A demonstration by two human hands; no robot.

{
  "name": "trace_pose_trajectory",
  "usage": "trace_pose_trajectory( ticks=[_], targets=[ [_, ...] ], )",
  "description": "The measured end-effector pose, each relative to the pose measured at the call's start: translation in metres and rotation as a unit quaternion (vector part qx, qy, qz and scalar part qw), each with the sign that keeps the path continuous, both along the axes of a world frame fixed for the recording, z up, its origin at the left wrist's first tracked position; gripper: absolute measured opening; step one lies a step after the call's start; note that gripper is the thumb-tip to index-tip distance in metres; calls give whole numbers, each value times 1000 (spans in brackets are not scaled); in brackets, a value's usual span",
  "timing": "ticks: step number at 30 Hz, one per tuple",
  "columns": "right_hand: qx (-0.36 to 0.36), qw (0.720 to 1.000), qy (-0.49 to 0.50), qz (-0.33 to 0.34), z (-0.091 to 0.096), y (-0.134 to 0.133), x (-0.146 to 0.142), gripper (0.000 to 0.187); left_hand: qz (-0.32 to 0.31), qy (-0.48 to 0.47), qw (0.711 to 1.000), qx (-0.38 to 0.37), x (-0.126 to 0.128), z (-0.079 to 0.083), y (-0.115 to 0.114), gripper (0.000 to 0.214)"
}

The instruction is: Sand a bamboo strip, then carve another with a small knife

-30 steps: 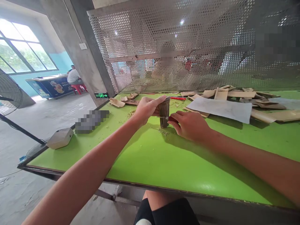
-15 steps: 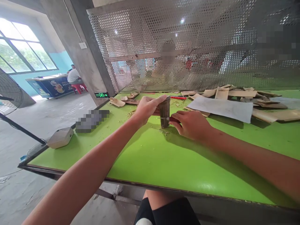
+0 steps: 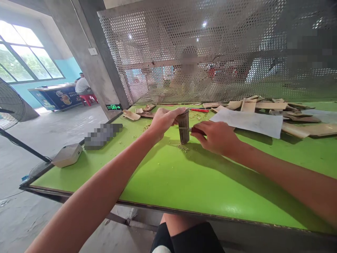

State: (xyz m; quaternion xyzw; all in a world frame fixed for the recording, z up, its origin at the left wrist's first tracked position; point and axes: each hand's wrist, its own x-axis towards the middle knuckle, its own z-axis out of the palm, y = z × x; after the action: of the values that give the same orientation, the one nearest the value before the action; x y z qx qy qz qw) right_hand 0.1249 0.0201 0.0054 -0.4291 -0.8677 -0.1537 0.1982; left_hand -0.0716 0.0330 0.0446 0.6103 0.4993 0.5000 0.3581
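Observation:
A brown, ribbed piece [image 3: 184, 133], bamboo-like, stands upright on the green table [image 3: 163, 175]. My left hand [image 3: 164, 121] grips it near the top, thumb over the upper edge and the other fingers partly hidden behind. Closed in my right hand [image 3: 217, 137] is the dark red handle of a carving knife [image 3: 198, 131]. Its thin metal blade reaches left across the front of the ribbed piece, about halfway up. Fine shavings [image 3: 183, 148] lie at the piece's foot.
Flat bamboo pieces [image 3: 296, 130] and a white paper sheet [image 3: 252, 122] lie at the right. A red tool [image 3: 199, 110] rests behind my hands. Perforated metal [image 3: 158, 45] borders the back. A pale box [image 3: 67, 155] stands at the left edge; a person sits far left.
My right hand has moved slightly up and to the right with the knife, so the blade crosses the piece higher. My left hand still holds the top, nearly in the same place.

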Motion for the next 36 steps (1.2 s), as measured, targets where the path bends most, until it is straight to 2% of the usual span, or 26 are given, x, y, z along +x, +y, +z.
trace_pose_trajectory(
  ticks=[5, 9, 13, 17, 21, 25, 30, 33, 36],
  targets=[
    [-11, 999, -38, 22, 4, 4, 3, 36, -17, 14, 1000, 7, 0, 1, -3, 42],
    [10, 1000, -3, 6, 6, 4, 3, 40, -43, 9, 999, 14, 0, 2, -2, 39],
    [-20, 998, -49, 24, 6, 2, 1, 36, -48, 14, 999, 2, -1, 4, -1, 38],
    [25, 1000, 9, 1, 5, 0, -1, 40, -50, 20, 999, 5, -1, 6, -4, 37],
    [-29, 997, -62, 26, 0, 0, -1, 38, -48, 28, 998, 1, -3, 6, -3, 39],
    [2, 999, -30, 18, -3, 4, 3, 39, -68, 23, 997, 4, -5, 6, -2, 39],
    [-48, 995, -76, 50, -4, 11, 12, 32, -99, 46, 994, 10, -6, 8, -3, 37],
    [0, 999, -27, 36, -4, 13, 15, 36, -102, 51, 993, 16, -6, 7, -2, 40],
    [-16, 997, -57, 44, -6, 14, 14, 34, -95, 48, 994, 11, -6, 7, 0, 40]
  ],
)
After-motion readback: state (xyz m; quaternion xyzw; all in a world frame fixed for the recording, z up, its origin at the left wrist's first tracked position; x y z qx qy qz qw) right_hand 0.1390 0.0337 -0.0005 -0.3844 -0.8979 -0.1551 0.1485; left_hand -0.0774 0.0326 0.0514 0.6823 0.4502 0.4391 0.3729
